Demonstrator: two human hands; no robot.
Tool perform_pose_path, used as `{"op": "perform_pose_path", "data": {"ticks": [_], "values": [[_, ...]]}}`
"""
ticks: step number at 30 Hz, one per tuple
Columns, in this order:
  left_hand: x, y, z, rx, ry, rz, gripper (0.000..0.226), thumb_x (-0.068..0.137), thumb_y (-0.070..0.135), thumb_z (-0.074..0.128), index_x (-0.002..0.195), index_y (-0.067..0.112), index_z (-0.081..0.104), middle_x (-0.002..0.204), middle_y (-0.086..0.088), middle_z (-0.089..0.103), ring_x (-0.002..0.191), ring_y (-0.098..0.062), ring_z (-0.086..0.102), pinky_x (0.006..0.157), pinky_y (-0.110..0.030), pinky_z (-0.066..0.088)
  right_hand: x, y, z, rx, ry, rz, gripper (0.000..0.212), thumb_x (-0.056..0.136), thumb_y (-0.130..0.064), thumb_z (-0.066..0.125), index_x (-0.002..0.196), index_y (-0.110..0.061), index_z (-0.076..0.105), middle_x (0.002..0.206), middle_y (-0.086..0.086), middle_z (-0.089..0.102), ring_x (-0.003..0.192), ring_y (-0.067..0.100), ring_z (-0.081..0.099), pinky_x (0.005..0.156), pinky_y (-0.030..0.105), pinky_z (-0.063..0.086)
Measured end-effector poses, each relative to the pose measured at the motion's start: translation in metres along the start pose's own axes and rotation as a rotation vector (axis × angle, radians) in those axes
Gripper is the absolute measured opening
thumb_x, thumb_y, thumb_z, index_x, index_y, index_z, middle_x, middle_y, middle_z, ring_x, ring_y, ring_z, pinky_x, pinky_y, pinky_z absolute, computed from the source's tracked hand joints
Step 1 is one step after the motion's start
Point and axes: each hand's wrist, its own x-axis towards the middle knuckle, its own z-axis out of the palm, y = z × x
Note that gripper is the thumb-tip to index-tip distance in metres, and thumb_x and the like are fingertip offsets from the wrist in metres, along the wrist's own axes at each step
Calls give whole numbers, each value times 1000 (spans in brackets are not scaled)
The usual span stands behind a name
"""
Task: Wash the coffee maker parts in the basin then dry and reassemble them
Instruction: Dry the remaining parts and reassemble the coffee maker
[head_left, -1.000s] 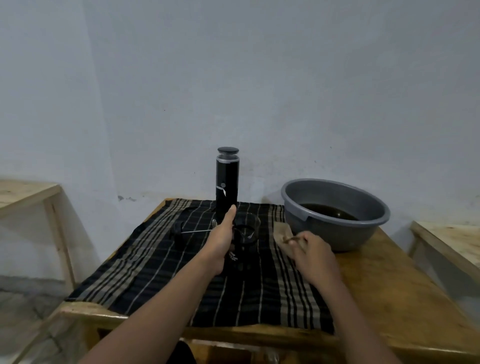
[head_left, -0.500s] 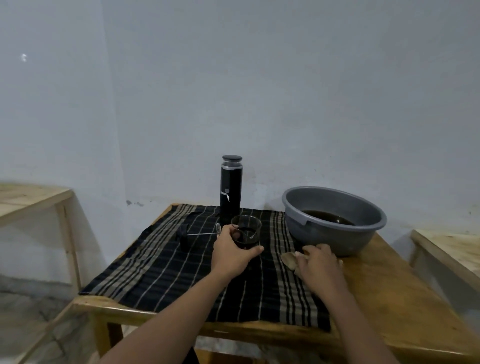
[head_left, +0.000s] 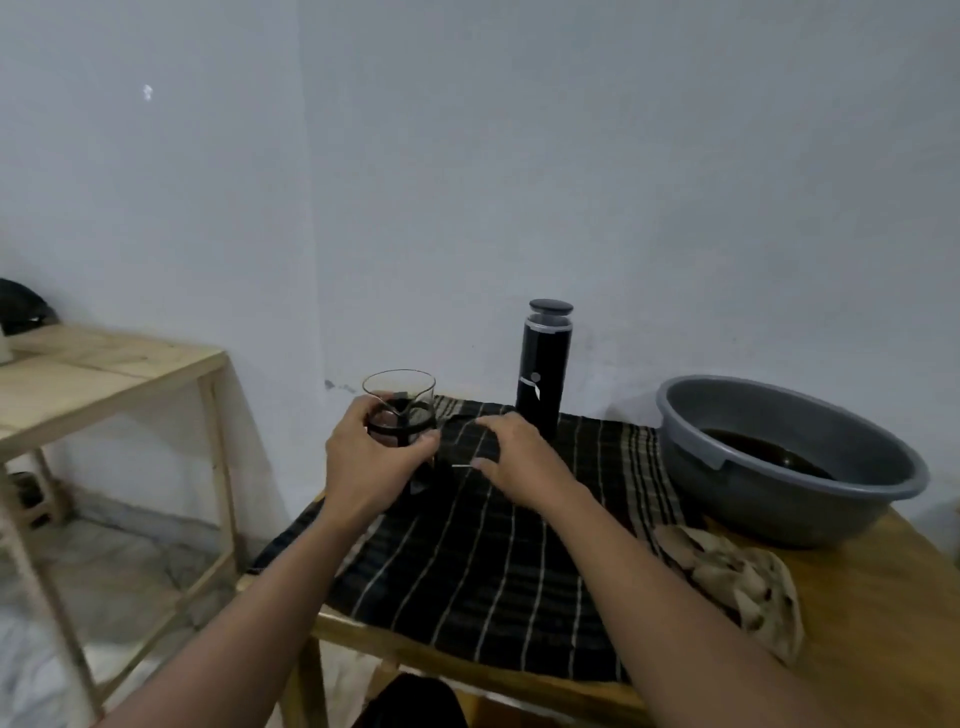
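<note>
I am holding the carafe (head_left: 399, 415), a small glass beaker in a dark frame, upright in my left hand (head_left: 370, 458), fingers wrapping its lower half from the left and front. It is sitting at the far left corner of the cloth (head_left: 483, 561); I cannot tell whether its base is touching the cloth or lifted just off it. Its spout is pointing toward me and the glass is looking empty. My right hand (head_left: 519, 457) is hovering palm down just to the right of the carafe, fingers spread and loosely curled, gripping nothing that I can make out; a thin metal rod (head_left: 462, 466) is poking out from under its thumb side, lying on the cloth between the two hands. Behind the right hand the black cylinder (head_left: 543, 376) with its capped top is standing upright at the back edge of the cloth. The dark cloth with pale stripes is covering the left part of the bench (head_left: 878, 613). To the right, the grey basin (head_left: 779, 499) is resting on the bare wood, holding dark liquid. Near its front a crumpled tan rag (head_left: 737, 582) is lying on the bench, touching the cloth's right edge. A second wooden table (head_left: 104, 374) is standing well apart on the left, against the pale wall.
</note>
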Motion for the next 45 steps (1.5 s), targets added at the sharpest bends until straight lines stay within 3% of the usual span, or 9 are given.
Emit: {"op": "perform_pose_path", "data": {"ticks": [4,7,12,17,22,27,29,34,45], "values": [[7,-16,-10,-14,38,-25,49,70,16,92,105,34,63,92,10,73,81,-7,73,78,-32,62,31,-21,24,-119,-251,-111,88,83,-27,83,156,-28,34,163,0,27,147,25,33,117,46,37],[10,-27,-10,-20,29,-20,50,70,14,91,109,30,65,92,9,71,81,-9,73,81,-39,63,40,-27,35,-153,-243,-155,59,77,-23,87,130,-20,64,135,1,54,125,25,56,100,38,50],[5,-35,3,-46,-38,-13,53,67,19,92,112,30,65,95,8,74,87,-1,71,88,-37,61,34,-15,4,63,143,-39,52,83,-38,82,126,-15,64,126,3,61,111,16,58,92,24,43],[-4,-25,41,-43,-147,38,55,63,26,94,104,41,60,94,14,74,90,4,69,88,-25,57,25,3,-79,484,466,-19,57,89,-54,70,136,-23,63,130,-3,65,119,13,62,106,39,50],[-14,-16,84,-42,-264,64,65,56,45,88,114,38,61,97,10,75,94,-5,71,89,-37,59,1,2,-145,587,730,-192,36,97,-26,69,130,-12,66,126,0,67,113,7,67,97,21,53],[-28,-8,111,-55,-339,66,64,62,36,94,117,31,61,97,12,72,89,5,67,82,-20,54,-13,5,-147,637,576,-253,33,93,-35,70,125,-25,67,124,-1,68,115,15,68,97,40,57],[-32,-10,116,-57,-353,59,62,60,41,94,112,34,62,98,12,74,91,2,69,85,-29,59,-20,7,-139,580,484,-260,38,89,-43,69,124,-27,68,125,-5,69,117,14,66,99,47,55],[-39,-19,119,-62,-351,60,60,61,36,96,110,33,61,100,13,76,95,0,71,89,-38,60,-32,12,-114,402,335,-246,37,92,-31,73,128,-21,68,122,-13,65,115,1,62,101,27,51],[-45,-26,119,-16,-380,22,75,62,55,90,127,39,56,109,19,70,102,5,66,94,-30,58,-47,39,-72,428,325,-68,36,82,-39,82,115,-32,70,117,-15,66,109,3,62,90,25,52]]}}
